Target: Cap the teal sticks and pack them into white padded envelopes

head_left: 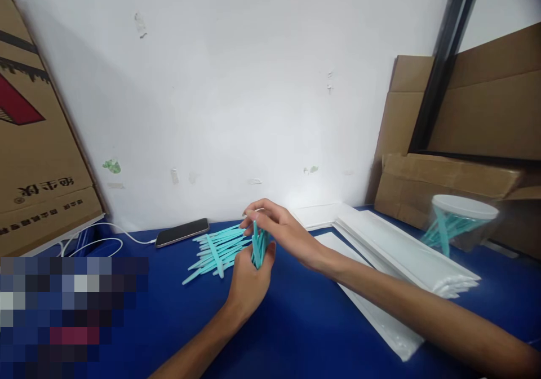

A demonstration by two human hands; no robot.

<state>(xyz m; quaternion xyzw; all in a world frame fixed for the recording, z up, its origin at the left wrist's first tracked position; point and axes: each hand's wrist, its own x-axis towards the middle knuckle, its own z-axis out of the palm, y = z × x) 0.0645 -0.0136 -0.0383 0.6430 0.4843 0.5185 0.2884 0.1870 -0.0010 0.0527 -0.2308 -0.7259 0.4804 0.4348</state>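
My left hand (252, 274) is closed round an upright bundle of slim turquoise plastic sticks (258, 248), thumb on the right side. From the right, my right hand (281, 229) curls over the top of that same bundle, its thumb and fingers closed about the upper ends. Just left of my hands, a loose pile of the same sticks (217, 249) lies on the blue table (296, 328). Most point sideways, and one lies across the others. What exactly the sticks are cannot be made out.
A phone (182, 233) with a white cable lies behind the pile. On the right are stacked clear plastic bags (406, 249) and a white-lidded clear container (465, 207) with turquoise sticks. Cardboard boxes (46, 142) flank both sides; a white wall (236, 97) rises behind.
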